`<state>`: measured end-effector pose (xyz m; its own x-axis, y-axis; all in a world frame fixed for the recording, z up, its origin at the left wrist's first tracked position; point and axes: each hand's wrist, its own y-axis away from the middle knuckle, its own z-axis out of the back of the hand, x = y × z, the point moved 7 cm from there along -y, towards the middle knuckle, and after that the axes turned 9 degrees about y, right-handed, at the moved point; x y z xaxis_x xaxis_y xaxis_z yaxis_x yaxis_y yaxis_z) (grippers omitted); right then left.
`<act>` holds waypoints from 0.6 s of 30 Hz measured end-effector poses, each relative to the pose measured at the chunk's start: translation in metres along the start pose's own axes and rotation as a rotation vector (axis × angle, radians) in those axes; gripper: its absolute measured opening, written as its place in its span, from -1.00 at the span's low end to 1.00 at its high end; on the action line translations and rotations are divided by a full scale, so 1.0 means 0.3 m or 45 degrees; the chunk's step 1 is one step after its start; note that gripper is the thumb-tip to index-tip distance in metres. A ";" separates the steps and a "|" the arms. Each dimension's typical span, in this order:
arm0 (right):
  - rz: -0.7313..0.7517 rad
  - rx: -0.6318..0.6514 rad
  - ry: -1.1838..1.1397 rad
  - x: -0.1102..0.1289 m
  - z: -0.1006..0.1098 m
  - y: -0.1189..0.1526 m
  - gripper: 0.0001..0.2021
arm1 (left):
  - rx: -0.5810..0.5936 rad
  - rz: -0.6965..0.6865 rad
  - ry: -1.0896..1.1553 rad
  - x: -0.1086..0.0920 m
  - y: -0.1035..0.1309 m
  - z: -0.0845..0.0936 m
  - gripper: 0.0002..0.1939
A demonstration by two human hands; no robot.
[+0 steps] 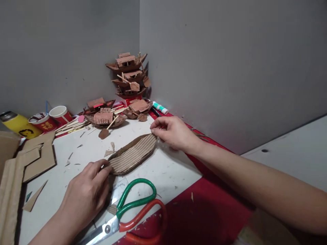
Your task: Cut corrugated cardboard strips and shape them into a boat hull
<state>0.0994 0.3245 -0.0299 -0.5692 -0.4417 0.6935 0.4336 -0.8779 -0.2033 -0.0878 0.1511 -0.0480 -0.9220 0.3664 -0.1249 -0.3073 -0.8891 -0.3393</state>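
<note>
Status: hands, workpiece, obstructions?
Left hand and right hand holding opposite ends. Corrugated cardboard boat hull between them. Green-and-red-handled scissors lying close on the near side.

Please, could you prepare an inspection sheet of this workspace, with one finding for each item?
Surface: white worktop, red covering beside it, small scraps scattered.
Job's things: boat-shaped corrugated cardboard piece between the hands; scissors with green and orange handles near the left hand.
Clutter: cardboard sheets, thin sticks, model boats, red cups, yellow bottle.
Hands: left touches the piece's near end, thumb hidden; right hand pinches the far tip.
Cables: nothing seen.
Surroundings: grey walls meeting in a corner.
</note>
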 end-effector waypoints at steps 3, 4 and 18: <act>0.062 0.065 0.074 -0.004 -0.026 -0.016 -0.92 | 0.006 -0.017 0.029 0.000 -0.003 -0.006 -0.74; 0.082 0.083 0.120 -0.003 -0.034 -0.021 -0.92 | 0.012 -0.016 0.038 0.001 -0.004 -0.009 -0.74; 0.429 0.342 0.883 0.041 -0.067 -0.069 -0.61 | 0.120 -0.030 0.059 0.013 -0.004 -0.049 -0.73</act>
<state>0.0695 0.3334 -0.0311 -0.6429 -0.7657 0.0214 0.7615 -0.6418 -0.0907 -0.0876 0.1576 -0.0617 -0.9030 0.3980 -0.1619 -0.3516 -0.9011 -0.2540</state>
